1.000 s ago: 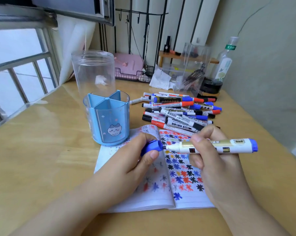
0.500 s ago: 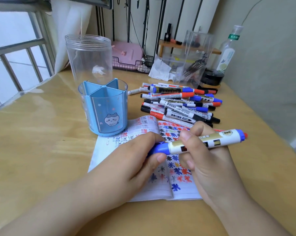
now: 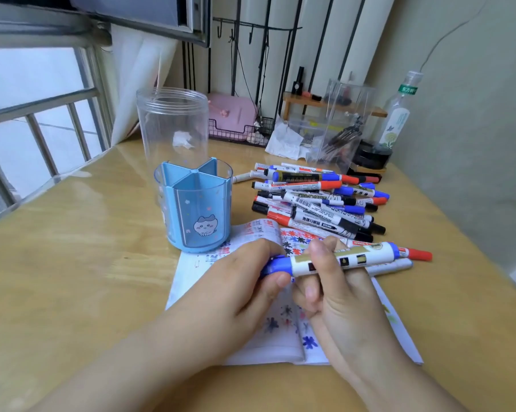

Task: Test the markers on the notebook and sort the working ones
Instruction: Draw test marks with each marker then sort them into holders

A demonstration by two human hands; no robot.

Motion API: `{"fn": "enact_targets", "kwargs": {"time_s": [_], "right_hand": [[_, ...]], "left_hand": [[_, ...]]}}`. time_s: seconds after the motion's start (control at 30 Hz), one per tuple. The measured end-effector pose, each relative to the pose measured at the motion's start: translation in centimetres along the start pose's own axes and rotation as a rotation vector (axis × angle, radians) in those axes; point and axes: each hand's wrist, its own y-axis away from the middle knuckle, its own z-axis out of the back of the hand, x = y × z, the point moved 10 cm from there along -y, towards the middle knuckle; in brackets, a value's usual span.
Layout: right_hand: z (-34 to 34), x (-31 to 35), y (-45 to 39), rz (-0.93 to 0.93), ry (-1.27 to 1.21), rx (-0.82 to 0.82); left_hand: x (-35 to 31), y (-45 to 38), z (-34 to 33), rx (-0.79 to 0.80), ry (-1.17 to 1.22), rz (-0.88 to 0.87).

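The wooden desk (image 3: 72,263) sits beside a barred window, with a wall on your right. An open notebook (image 3: 280,346) lies flat on the desk directly in front of you, its pages covered in small blue, red and black star-shaped marks. Both of your hands are above it. Your right hand (image 3: 337,295) grips a white marker (image 3: 354,258) with a gold label, thumb curled over the top of the barrel and fingers wrapped beneath it; the marker lies nearly level, tail pointing right. Your left hand (image 3: 238,289) pinches the blue cap (image 3: 276,266) at the marker's left end between thumb and curled fingers; the cap meets the barrel. Just beyond the notebook's far edge is a pile of markers (image 3: 316,200) with blue, red and black caps, lying roughly crosswise. To the left of the pile, a blue divided pen holder (image 3: 195,209) stands upright, touching the notebook's far left corner. A clear plastic jar (image 3: 172,126) stands directly behind the holder.
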Motion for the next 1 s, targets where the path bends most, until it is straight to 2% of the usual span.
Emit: {"fn": "enact_targets", "kwargs": {"time_s": [0.07,0.13,0.23,0.27,0.33,0.43,0.53,0.6,0.7,0.77,0.87,1.0], "right_hand": [[-0.6,0.6,-0.4,0.013,-0.015,0.066],[0.9,1.2,-0.8,0.027,0.056,-0.013],[3.8,5.0,-0.5,0.289,0.729,-0.262],[2.8,6.6,-0.1,0.427,0.926,-0.252],[-1.2,7.8,0.3,0.644,1.242,-0.100],[-6.3,7.1,0.1,0.767,1.504,0.130],[-9.8,6.6,-1.0,0.599,1.531,0.326],[-11.1,7.0,-1.9,0.536,1.506,0.364],[-12.1,11.0,-3.1,0.648,1.261,0.176],[-11.9,12.8,-4.4,0.602,1.073,0.068],[-12.5,12.1,-6.5,0.484,0.988,0.064],[-12.7,7.7,-8.1,0.301,1.045,0.140]], "left_hand": [[1.0,-0.3,1.1,-0.081,0.053,0.073],[2.2,-0.2,2.4,-0.152,0.086,0.148],[3.4,0.0,4.3,-0.224,0.111,0.249],[3.5,-0.1,4.8,-0.237,0.097,0.268],[2.9,-0.4,5.5,-0.227,0.025,0.263],[1.8,-0.7,6.3,-0.223,-0.017,0.234],[1.3,-0.5,8.1,-0.279,-0.011,0.235],[1.7,-0.1,9.8,-0.343,0.082,0.254],[2.8,0.7,12.6,-0.436,0.094,0.272],[3.7,1.3,13.6,-0.443,0.030,0.311],[4.8,2.4,13.4,-0.377,-0.068,0.366],[5.7,3.6,12.0,-0.284,-0.113,0.391]]}}
